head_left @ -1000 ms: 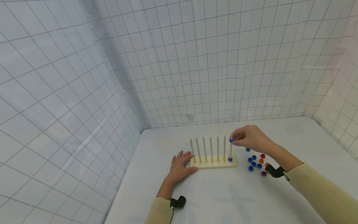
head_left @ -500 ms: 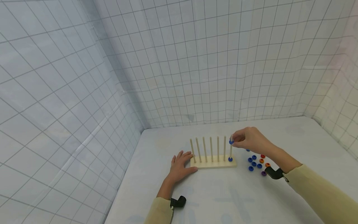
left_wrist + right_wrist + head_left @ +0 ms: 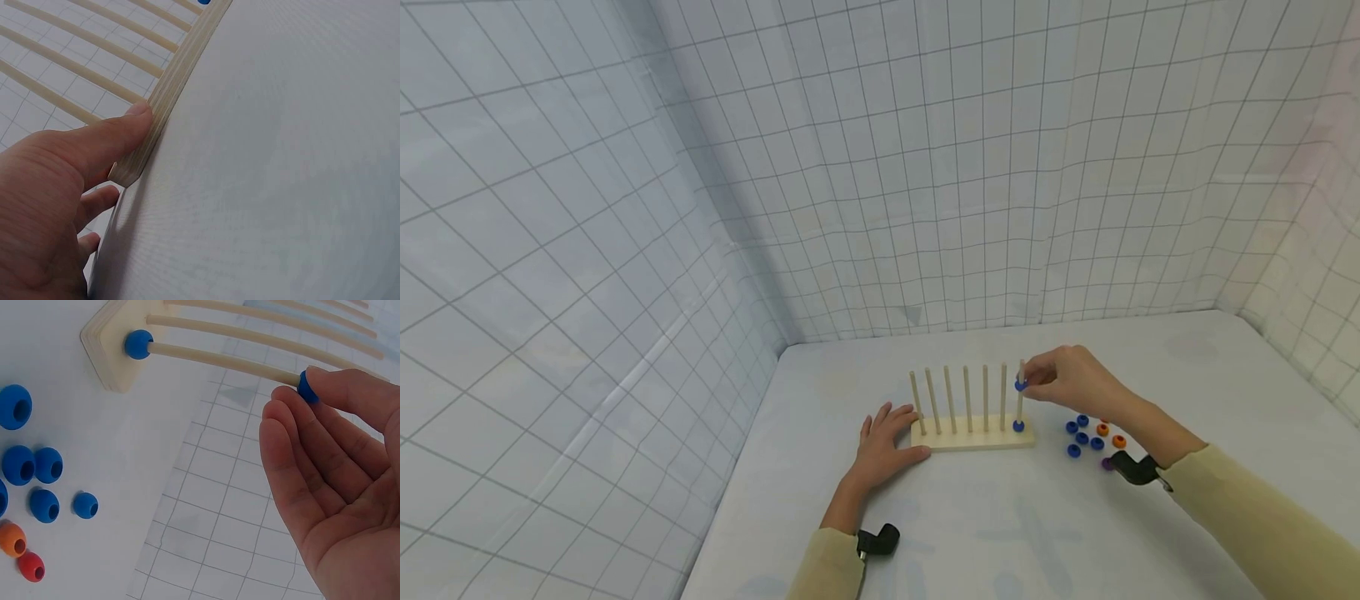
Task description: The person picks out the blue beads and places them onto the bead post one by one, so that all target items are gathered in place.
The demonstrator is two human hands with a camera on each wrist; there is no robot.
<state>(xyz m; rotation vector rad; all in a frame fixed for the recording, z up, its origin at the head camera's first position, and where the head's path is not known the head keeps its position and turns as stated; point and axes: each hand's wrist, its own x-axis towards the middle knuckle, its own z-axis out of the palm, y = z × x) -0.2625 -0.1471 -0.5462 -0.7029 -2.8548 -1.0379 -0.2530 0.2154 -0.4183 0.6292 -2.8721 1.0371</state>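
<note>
A pale wooden peg stand (image 3: 970, 443) with a row of several upright pegs stands on the table. At its left end my left hand (image 3: 880, 450) grips the base, thumb on the front edge and index finger round behind; the other fingers are spread. My right hand (image 3: 1071, 379) pinches a blue bead (image 3: 307, 387) between thumb and fingertips. That bead is threaded on the upper part of the rightmost peg (image 3: 225, 361). Another blue bead (image 3: 138, 345) sits at the bottom of this peg, against the base.
Right of the stand lie several loose blue beads (image 3: 1082, 438), with orange beads (image 3: 1119, 442), a purple bead (image 3: 1107, 464) and a red bead (image 3: 31, 567). My right forearm passes over part of this group. White gridded cloth (image 3: 925, 167) hangs behind the table and at its sides.
My right hand has come slightly down along the rightmost peg, bringing the pinched blue bead lower. My left hand and the stand have stayed in place.
</note>
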